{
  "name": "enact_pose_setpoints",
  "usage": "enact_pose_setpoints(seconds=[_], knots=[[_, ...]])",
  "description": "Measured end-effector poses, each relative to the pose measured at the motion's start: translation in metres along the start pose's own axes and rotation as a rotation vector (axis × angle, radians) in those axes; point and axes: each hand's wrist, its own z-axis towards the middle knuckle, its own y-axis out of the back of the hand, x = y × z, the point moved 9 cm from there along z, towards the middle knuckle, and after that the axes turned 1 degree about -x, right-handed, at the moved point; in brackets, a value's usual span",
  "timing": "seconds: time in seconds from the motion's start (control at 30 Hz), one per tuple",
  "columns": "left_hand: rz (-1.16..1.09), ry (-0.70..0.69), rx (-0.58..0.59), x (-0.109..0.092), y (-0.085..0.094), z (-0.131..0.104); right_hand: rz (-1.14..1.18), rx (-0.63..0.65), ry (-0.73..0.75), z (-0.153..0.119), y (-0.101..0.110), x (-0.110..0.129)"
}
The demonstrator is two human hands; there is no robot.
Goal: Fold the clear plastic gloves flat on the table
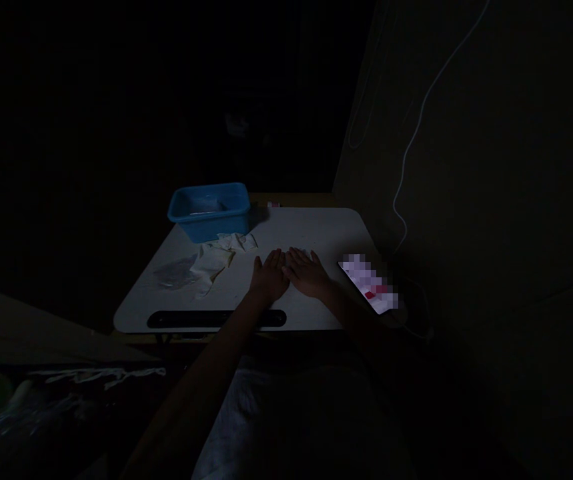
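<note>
Both hands lie side by side, palms down, near the middle of a small white table [311,227]. My left hand [270,275] is flat with its fingers stretched forward and the thumb apart. Beside it, my right hand [307,272] is spread flat too, its thumb close to or touching the left hand. A small pale thing [303,253] shows at the right fingertips, too dim to name. Left of the hands lies a crumpled whitish cloth or paper [213,259], with a clear plastic bag [173,273] next to it.
A blue plastic basin [216,227] stands at the table's back left. A phone with a lit screen [369,283] is at the right edge. A black slot [186,319] runs along the front edge. A white cable [419,123] hangs down the right wall. The room is very dark.
</note>
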Motion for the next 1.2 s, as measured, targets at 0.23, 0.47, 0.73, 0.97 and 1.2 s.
enact_pose_setpoints(seconds=[0.23, 0.47, 0.73, 0.97, 1.2], knots=[[-0.003, 0.001, 0.008, 0.0002, -0.0004, 0.0001, -0.021, -0.010, 0.014, -0.0013, 0.0034, 0.0021], [-0.008, 0.009, 0.017, 0.0009, -0.0012, 0.0001, -0.018, -0.016, -0.052, 0.0000, 0.0006, -0.0040], [-0.005, 0.005, 0.013, 0.0002, 0.0002, -0.0002, -0.016, 0.009, -0.054, 0.0002, 0.0017, -0.0029], [-0.013, 0.009, -0.003, 0.0011, -0.0004, 0.0000, -0.009, -0.010, -0.114, -0.0008, 0.0012, -0.0071], [-0.012, 0.007, -0.015, 0.0018, -0.0025, 0.0011, -0.008, -0.033, -0.099, -0.0002, 0.0009, -0.0070]])
